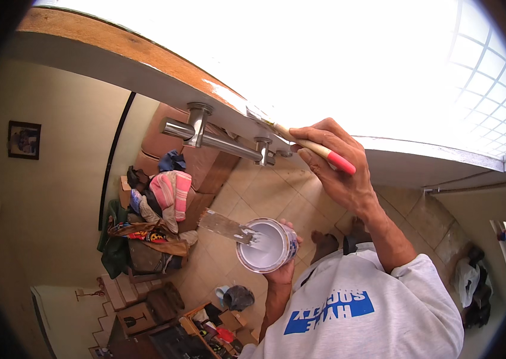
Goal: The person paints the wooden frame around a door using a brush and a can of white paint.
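Observation:
My right hand (348,167) pinches a paintbrush (312,146) with a pale handle and red end. Its bristles rest at the edge of a door-like panel, by a streak of wet white paint (226,93) on the brown wooden edge (115,40). Lower down, my left hand (283,272) holds a small paint can (265,254) from beneath and the side, its fingers partly hidden behind it. White paint is inside the can. A flat, paint-smeared wooden stick (220,225) leans out over its left rim.
A shiny metal bar handle (223,143) sticks out from the panel just below the brush. Beyond lie a sofa with piled clothes (169,194), a tiled floor (259,191), and boxes with loose items (223,329). A framed picture (24,140) hangs on the left wall.

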### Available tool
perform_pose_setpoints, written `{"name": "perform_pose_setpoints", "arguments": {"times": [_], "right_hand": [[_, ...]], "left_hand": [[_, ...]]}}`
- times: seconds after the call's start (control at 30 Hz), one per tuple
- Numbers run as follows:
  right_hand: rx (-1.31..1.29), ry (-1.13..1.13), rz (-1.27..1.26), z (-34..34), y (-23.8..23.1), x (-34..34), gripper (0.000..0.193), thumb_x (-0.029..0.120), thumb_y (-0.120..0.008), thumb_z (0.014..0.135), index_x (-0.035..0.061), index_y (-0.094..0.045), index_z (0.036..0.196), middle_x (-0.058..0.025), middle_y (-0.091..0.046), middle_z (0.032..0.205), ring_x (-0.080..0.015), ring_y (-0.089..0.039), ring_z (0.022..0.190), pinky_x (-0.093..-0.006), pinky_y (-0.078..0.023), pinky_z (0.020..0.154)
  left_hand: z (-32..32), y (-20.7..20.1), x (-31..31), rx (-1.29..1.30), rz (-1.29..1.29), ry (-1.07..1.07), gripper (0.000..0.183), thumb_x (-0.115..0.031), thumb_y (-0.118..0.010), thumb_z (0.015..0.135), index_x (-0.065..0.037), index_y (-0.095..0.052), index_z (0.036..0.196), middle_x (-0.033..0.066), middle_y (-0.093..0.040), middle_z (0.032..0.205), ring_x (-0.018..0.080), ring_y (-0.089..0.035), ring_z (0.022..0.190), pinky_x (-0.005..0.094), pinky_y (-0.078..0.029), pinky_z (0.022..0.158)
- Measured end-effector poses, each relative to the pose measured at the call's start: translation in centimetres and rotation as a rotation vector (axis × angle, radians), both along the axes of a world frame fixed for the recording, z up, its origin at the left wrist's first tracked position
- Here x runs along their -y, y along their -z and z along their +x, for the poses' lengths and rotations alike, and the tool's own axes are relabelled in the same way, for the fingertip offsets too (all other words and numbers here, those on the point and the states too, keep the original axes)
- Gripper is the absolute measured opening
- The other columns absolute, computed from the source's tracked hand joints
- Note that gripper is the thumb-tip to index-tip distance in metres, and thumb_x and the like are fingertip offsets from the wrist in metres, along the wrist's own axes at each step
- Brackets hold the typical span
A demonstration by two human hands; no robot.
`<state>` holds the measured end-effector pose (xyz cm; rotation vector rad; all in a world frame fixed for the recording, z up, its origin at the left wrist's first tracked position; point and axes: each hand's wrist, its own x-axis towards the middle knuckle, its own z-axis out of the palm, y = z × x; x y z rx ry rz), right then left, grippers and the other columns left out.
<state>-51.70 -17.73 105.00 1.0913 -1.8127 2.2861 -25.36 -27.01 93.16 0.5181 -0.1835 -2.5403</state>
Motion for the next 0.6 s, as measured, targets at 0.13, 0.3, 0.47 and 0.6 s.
{"name": "perform_pose_setpoints", "arguments": {"times": [0.13,0.3,0.47,0.6], "right_hand": [[0.01,0.003,0.017,0.0,0.6,-0.1,0.028,0.006,-0.072,0.09,0.0044,-0.072,0.118,-0.0091,-0.067,0.096,-0.0189,-0.066,0.082,-0.0334,-0.055,0.07],[0.034,-0.002,0.041,0.1,1.4,-0.4,0.028,0.005,-0.072,0.089,0.0054,-0.072,0.117,-0.0084,-0.067,0.095,-0.0179,-0.065,0.081,-0.0327,-0.054,0.069],[0.076,-0.025,0.076,0.2,2.1,-0.6,0.028,0.005,-0.072,0.089,0.0052,-0.072,0.117,-0.0082,-0.067,0.095,-0.0177,-0.064,0.08,-0.0326,-0.053,0.068],[0.062,-0.004,0.083,0.1,3.0,-0.6,0.028,0.006,-0.072,0.09,0.0059,-0.072,0.117,-0.0078,-0.067,0.095,-0.0173,-0.063,0.078,-0.0328,-0.052,0.067]], "left_hand": [[0.1,0.2,0.1,-0.007,-0.002,0.005,0.064,-0.055,-0.06,0.094,-0.016,-0.054,0.144,0.0218,-0.045,0.152,0.0422,-0.04,0.142,0.0635,-0.037,0.108],[0.2,0.4,0.1,-0.017,-0.004,0.0,0.064,-0.054,-0.059,0.094,-0.016,-0.053,0.145,0.0226,-0.043,0.154,0.0424,-0.04,0.142,0.0633,-0.036,0.109],[0.1,0.4,0.0,-0.03,0.009,-0.007,0.064,-0.053,-0.06,0.095,-0.016,-0.052,0.146,0.0227,-0.044,0.153,0.0423,-0.04,0.142,0.0618,-0.034,0.109],[-0.3,0.0,-0.2,-0.025,0.004,-0.004,0.062,-0.051,-0.06,0.095,-0.017,-0.052,0.146,0.0225,-0.045,0.153,0.0421,-0.041,0.141,0.0602,-0.034,0.109]]}}
